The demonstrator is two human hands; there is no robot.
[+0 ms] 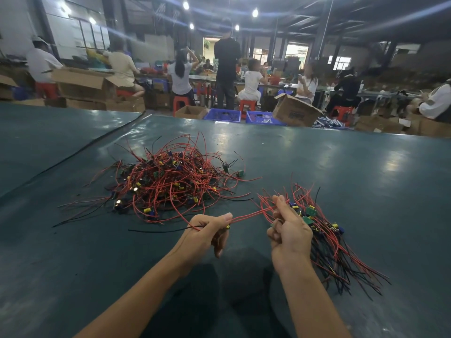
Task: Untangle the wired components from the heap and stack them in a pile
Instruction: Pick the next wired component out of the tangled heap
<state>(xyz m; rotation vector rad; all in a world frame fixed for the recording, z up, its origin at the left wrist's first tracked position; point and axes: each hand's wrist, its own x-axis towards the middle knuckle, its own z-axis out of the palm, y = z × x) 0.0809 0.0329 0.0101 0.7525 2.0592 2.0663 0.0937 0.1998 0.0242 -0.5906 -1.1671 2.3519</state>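
A tangled heap (168,184) of red and black wires with small green boards and yellow and blue parts lies on the dark green table (341,167), left of centre. To the right, a sorted pile (327,240) of the same wired components lies with wires fanned toward me. My left hand (207,234) pinches a wired component; its red wire (251,214) stretches to the right. My right hand (288,230) is closed on that wire and on a small green board, just left of the sorted pile.
A loose black wire (156,231) lies in front of the heap. A seam (80,152) runs diagonally across the table at left. Beyond the far edge are cardboard boxes (295,111), blue crates (223,115), red stools and several seated and standing people.
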